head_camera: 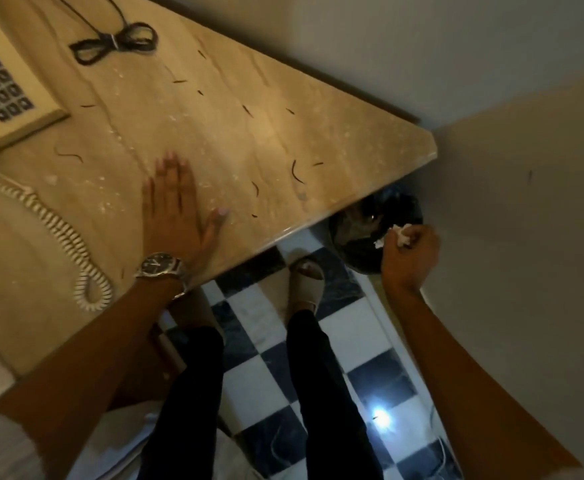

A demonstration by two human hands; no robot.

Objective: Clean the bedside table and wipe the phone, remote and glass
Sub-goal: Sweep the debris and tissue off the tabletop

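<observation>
The beige marble bedside table (255, 109) carries dark hair-like strands and pale crumbs. My left hand (174, 209) lies flat on it near the front edge, fingers straight, a watch on the wrist. A beige desk phone (3, 84) with dark keys sits at the far left, its coiled cord (65, 237) trailing toward the front. My right hand (410, 252) is off the table's right end, fist curled around crumpled white paper scraps (401, 233), just above a black-lined bin (373, 233). No remote or glass is in view.
A bundled black cable (117, 43) lies at the back of the table. The bin stands in the corner between table end and wall (526, 202). My legs and a sandalled foot (306, 278) stand on a checkered tile floor (318, 341).
</observation>
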